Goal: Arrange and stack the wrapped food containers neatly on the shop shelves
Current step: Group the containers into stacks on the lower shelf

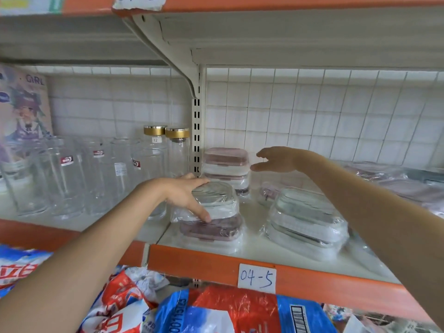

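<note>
Reaching across a shop shelf (252,246) with both bare arms, a person works among plastic-wrapped food containers. The left hand (185,193) grips the near-left clear-lidded container (216,200), thumb curled down its front wrap and fingers lying over the lid; that container sits on top of a pink-lidded container (211,229) at the front of the shelf, near the left end of this bay. The right hand (276,159) hovers farther back, fingers loosely spread and holding nothing, just beside a rear stack of pink-lidded containers (227,167) that stands against the slotted upright post (197,140). Whether its fingertips touch the stack's wrap cannot be told.

To the right, a second front stack of clear-lidded containers (307,217) rests near the shelf edge, apart from the left stack. Behind it lies a small wrapped container (268,194), and more wrapped pink-lidded containers (389,179) spread along the back right, partly hidden by the right forearm.

On the neighbouring bay to the left stand clear glass jars (72,174), some with red labels, and two gold-capped bottles (168,150); an illustrated box (22,106) marked "GIRL" leans at the far left. A handwritten tag reading "04-5" (257,278) is stuck to the orange shelf front. Below, red, white and blue bags (216,311) fill the lower shelf.
</note>
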Tool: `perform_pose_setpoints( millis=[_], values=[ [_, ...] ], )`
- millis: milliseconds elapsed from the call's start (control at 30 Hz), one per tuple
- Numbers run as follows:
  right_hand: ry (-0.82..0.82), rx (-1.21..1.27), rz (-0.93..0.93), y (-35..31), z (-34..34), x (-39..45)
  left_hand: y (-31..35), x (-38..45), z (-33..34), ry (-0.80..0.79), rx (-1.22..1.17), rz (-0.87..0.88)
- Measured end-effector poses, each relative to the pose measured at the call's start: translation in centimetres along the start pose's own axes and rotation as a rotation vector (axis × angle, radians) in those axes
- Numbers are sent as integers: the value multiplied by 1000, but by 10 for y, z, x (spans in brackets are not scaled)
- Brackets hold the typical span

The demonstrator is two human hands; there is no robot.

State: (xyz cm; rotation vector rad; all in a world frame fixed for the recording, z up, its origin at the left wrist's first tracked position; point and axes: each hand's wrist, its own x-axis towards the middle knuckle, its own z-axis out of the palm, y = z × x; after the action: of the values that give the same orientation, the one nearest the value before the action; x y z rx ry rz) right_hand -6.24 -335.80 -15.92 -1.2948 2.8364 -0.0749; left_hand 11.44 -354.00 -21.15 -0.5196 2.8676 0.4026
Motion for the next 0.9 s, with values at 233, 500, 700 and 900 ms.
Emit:
perform_pose_setpoints(
  millis=[233, 500, 700, 900],
  values=[
    [-201, -132, 108, 29, 12, -88, 4, -7, 5, 86, 4, 21],
    [-215, -127, 193, 44, 40, -100, 8, -15, 8, 138, -31, 31],
    [-134, -169, 173, 44, 45, -96, 7, -15, 7, 144, -51, 36],
    [-82, -115, 146, 46, 51, -100, 7, -14, 8, 154, -45, 39]
  ],
)
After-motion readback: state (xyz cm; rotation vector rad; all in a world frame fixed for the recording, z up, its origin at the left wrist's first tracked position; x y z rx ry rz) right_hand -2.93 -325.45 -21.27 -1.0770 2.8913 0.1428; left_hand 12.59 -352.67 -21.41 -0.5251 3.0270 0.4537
